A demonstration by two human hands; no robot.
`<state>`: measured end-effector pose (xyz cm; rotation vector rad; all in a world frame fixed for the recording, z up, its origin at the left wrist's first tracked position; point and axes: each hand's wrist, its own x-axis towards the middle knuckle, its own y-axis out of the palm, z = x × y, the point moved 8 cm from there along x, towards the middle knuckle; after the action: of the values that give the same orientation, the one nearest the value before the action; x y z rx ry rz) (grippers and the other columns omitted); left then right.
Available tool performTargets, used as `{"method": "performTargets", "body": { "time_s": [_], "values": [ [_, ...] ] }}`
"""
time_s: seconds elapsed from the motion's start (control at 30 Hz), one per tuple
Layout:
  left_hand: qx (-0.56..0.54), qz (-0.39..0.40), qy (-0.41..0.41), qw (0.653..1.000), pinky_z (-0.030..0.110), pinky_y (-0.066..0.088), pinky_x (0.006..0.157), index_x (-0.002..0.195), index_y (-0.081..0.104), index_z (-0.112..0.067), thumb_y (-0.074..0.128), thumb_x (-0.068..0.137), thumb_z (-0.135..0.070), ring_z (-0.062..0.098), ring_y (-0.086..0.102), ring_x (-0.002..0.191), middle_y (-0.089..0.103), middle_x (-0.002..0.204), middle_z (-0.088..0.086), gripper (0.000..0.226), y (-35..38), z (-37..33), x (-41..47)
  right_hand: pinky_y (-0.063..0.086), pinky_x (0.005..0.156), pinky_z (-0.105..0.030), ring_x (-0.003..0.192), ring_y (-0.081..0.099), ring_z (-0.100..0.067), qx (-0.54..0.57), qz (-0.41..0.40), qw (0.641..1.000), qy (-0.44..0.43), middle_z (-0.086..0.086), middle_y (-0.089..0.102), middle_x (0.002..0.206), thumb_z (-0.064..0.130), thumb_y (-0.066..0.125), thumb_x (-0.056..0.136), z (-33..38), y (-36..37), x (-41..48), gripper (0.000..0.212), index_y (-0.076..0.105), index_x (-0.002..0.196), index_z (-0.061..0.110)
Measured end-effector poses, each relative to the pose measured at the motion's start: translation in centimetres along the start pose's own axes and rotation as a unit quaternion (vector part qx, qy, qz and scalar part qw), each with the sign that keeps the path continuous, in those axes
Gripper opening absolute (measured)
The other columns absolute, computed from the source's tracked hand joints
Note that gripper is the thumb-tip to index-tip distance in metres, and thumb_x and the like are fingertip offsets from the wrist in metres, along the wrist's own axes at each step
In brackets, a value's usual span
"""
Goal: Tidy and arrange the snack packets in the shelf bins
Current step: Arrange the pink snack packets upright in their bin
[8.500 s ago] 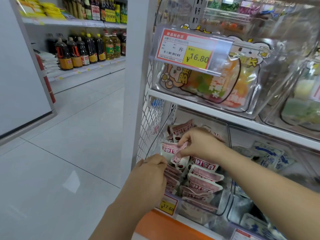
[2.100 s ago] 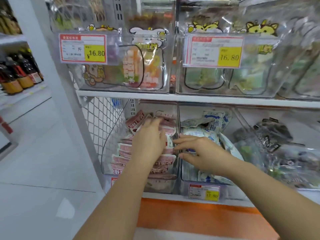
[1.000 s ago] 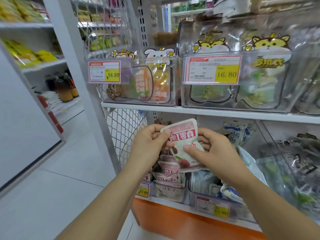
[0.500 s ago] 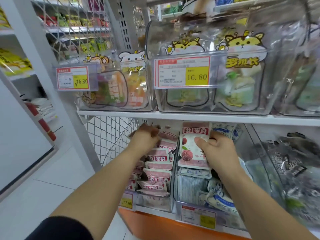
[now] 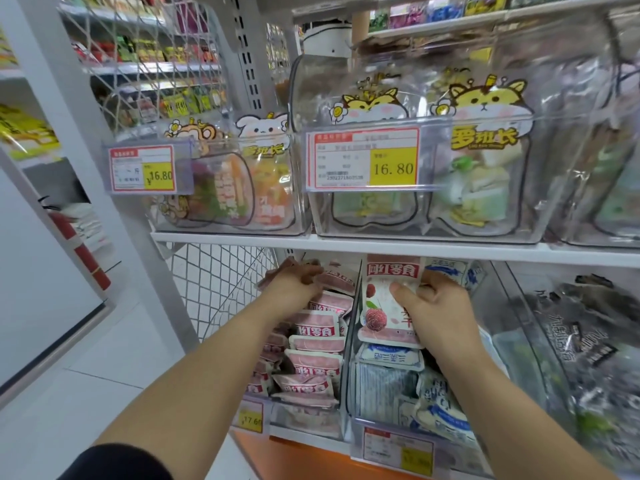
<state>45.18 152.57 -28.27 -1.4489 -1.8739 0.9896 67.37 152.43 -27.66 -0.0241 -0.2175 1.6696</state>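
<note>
Now that the left hand point(image 5: 294, 282) has let go of the pink packet point(image 5: 382, 306), only the right hand point(image 5: 436, 303) pinches it, upright over the blue packets point(image 5: 391, 356) in the middle bin point(image 5: 360, 423). The left hand is in the pink bin point(image 5: 304, 421), grip unclear. Probably clearing a slot there.

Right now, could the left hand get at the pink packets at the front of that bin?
Probably yes. The left hand is inside that open-topped bin, at the back, and nothing covers the front pink packets; the right hand holds another packet over the neighbouring bin.
</note>
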Motion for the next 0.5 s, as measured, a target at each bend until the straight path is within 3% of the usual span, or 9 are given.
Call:
{"method": "performTargets", "body": {
  "time_s": [0.1,0.17,0.27,0.37,0.43,0.5],
  "values": [
    [0.018,-0.031,0.000,0.999,0.014,0.033,0.049,0.104,0.063,-0.021,0.050,0.092,-0.012,0.020,0.058,0.077,0.066,0.109,0.010,0.019,0.0,-0.6,0.5,0.024,0.056,-0.029,0.057,0.031,-0.020,0.003,-0.003,1.000,0.001,-0.012,0.032,0.061,0.019,0.066,0.086,-0.1,0.2,-0.1,0.029,0.047,0.067,0.010],
    [0.047,-0.048,0.001,0.998,0.014,0.034,0.050,0.110,0.067,-0.014,0.051,0.091,-0.010,0.023,0.061,0.084,0.068,0.106,0.008,0.025,0.0,-0.9,0.8,0.023,0.054,-0.028,0.053,0.030,-0.018,0.000,-0.003,1.000,-0.007,-0.005,0.029,0.054,0.021,0.066,0.086,0.0,0.3,0.0,0.027,0.049,0.068,0.012],
    [0.061,-0.108,-0.002,0.992,0.012,0.038,0.068,0.110,0.070,-0.017,0.060,0.091,-0.024,0.016,0.063,0.089,0.070,0.106,0.000,0.022,-0.9,-0.6,1.1,0.024,0.052,-0.028,0.050,0.030,-0.016,0.005,0.002,1.000,-0.010,-0.001,0.031,0.052,0.022,0.066,0.086,-0.1,0.4,0.1,0.021,0.054,0.072,0.013],
    [0.020,-0.164,0.031,0.986,0.004,0.036,0.058,0.092,0.074,-0.019,0.062,0.090,-0.026,0.001,0.058,0.064,0.074,0.088,-0.004,0.014,-2.0,-0.9,0.5,0.028,0.054,-0.028,0.052,0.033,-0.016,0.041,0.004,0.999,0.002,0.004,0.033,0.050,0.018,0.066,0.086,-0.4,0.4,-0.1,0.016,0.056,0.075,0.015],
    [-0.019,-0.208,0.057,0.976,0.002,0.036,0.053,0.084,0.074,-0.015,0.063,0.089,-0.021,-0.005,0.052,0.054,0.071,0.075,-0.005,0.014,-3.3,-1.5,-1.0,0.038,0.059,-0.025,0.057,0.049,-0.015,0.068,0.003,0.998,0.010,0.005,0.050,0.054,0.017,0.067,0.086,-0.3,0.1,-0.3,0.015,0.057,0.076,0.020],
    [-0.077,-0.248,0.066,0.963,0.001,0.037,0.057,0.090,0.073,-0.012,0.063,0.089,-0.016,0.000,0.056,0.062,0.070,0.080,-0.004,0.011,-4.7,-1.7,-3.3,0.048,0.074,-0.027,0.076,0.064,-0.015,0.095,0.008,0.995,0.021,0.001,0.068,0.071,0.017,0.067,0.086,-0.1,-0.1,-0.5,0.011,0.060,0.080,0.023]
  ]
}}
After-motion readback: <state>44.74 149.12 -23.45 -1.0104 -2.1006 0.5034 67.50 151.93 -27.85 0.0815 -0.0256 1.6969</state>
